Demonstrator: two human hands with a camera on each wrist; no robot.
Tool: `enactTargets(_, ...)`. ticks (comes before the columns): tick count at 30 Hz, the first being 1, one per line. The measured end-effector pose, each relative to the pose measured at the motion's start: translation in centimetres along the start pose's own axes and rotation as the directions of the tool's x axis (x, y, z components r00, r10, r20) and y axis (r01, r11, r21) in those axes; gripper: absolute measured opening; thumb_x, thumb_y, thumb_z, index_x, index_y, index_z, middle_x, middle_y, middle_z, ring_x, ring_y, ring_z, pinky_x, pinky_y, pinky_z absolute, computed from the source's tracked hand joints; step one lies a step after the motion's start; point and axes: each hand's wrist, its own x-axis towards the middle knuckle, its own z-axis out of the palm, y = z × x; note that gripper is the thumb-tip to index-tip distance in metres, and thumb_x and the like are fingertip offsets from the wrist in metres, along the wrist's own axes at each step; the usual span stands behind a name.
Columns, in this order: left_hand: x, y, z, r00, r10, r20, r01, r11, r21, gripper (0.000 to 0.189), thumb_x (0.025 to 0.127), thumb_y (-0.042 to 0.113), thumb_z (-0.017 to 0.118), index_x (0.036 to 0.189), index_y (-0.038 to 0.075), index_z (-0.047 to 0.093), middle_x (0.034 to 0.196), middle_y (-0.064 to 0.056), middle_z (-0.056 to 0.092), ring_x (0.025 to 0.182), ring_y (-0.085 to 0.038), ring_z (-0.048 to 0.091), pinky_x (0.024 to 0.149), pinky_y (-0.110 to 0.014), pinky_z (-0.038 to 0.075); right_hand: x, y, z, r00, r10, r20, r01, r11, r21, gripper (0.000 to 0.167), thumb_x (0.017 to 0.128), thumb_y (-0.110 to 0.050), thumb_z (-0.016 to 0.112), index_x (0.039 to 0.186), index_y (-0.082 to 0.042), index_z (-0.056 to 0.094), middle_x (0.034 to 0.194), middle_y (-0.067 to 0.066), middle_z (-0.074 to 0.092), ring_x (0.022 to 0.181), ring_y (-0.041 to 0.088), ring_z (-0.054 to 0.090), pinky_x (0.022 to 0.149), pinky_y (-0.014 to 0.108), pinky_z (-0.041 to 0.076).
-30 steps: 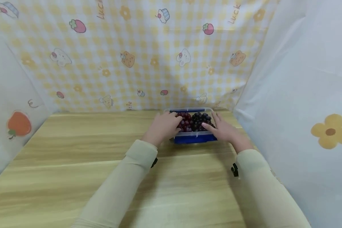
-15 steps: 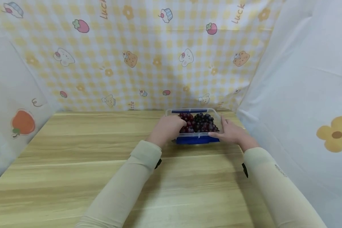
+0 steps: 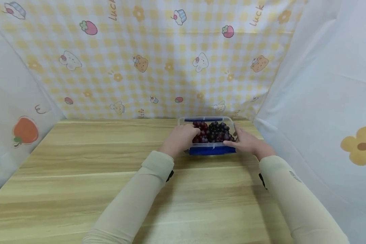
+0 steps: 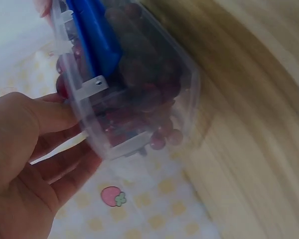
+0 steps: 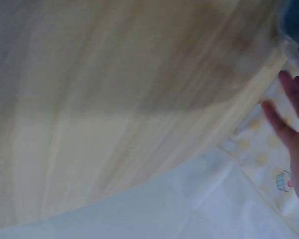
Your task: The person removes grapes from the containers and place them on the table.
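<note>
Your left hand [image 3: 180,137] pinched plastic container [image 3: 212,150] of grapes [image 3: 218,128] near far-right corner of table [image 3: 94,159]; right hand [image 3: 247,142] touched it, fingers spread.

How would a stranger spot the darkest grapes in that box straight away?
Start with the wooden table and look toward its far edge for the clear box with blue flaps. Inside, right of the red grapes in the head view, lie the darkest grapes, set apart by near-black skins.

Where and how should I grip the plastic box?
Likely the rim at both short ends, left hand and right hand from their own sides: the plastic box runs widest left to right, grapes show in its open top, a blue flap hangs in front.
</note>
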Motion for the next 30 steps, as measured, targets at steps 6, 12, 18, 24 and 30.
enactTargets(6,0.2,0.0,1.2,0.999,-0.004,-0.044,0.001,0.998,-0.069,0.03,0.105,0.005,0.066,0.132,0.016,0.07,0.121,-0.006,0.073,0.103,-0.019,0.07,0.086,-0.034,0.062,-0.1,0.3,0.6,0.999,-0.008,-0.053,0.012,0.997,0.075,0.125,0.096,-0.078,0.056,0.168,-0.007,-0.017,0.156,0.032,0.047,0.124,0.045,0.065,0.113,0.067,0.046)
enactTargets(12,0.0,-0.5,1.8,0.991,-0.014,-0.134,-0.001,0.994,-0.113,0.033,0.105,0.003,0.064,0.135,0.015,0.069,0.126,-0.007,0.071,0.104,-0.02,0.07,0.089,-0.034,0.062,0.2,0.3,0.8,0.999,-0.01,-0.053,0.012,0.999,0.052,0.124,0.095,-0.081,0.054,0.169,-0.01,-0.016,0.154,0.029,0.051,0.112,0.033,0.07,0.108,0.063,0.05)
enactTargets(18,-0.5,-1.3,2.0,0.958,0.019,-0.285,-0.096,0.962,-0.257,0.033,0.105,0.001,0.063,0.136,0.011,0.067,0.126,-0.009,0.069,0.11,-0.022,0.07,0.095,-0.033,0.062,0.2,0.2,0.9,0.999,-0.011,-0.032,0.012,1.0,0.026,0.125,0.095,-0.082,0.052,0.169,-0.008,-0.016,0.153,0.03,0.053,0.114,0.034,0.069,0.109,0.063,0.05)
enactTargets(24,-0.5,-1.7,1.0,0.894,0.023,-0.448,-0.173,0.939,-0.297,0.023,0.104,0.005,0.067,0.127,0.008,0.072,0.126,-0.008,0.073,0.117,-0.025,0.071,0.098,-0.032,0.061,0.1,0.0,0.8,0.999,-0.01,-0.04,0.011,0.999,0.045,0.123,0.096,-0.081,0.053,0.169,-0.011,-0.018,0.152,0.029,0.053,0.112,0.033,0.07,0.108,0.063,0.05)
enactTargets(30,-0.5,-1.9,-0.9,0.81,0.013,-0.586,-0.246,0.915,-0.32,0.021,0.1,0.004,0.073,0.12,0.002,0.075,0.119,-0.013,0.077,0.113,-0.027,0.074,0.097,-0.033,0.062,0.1,-0.1,0.9,0.999,-0.005,-0.05,0.008,0.998,0.057,0.124,0.096,-0.08,0.054,0.17,-0.009,-0.014,0.15,0.028,0.054,0.107,0.029,0.07,0.105,0.061,0.052)
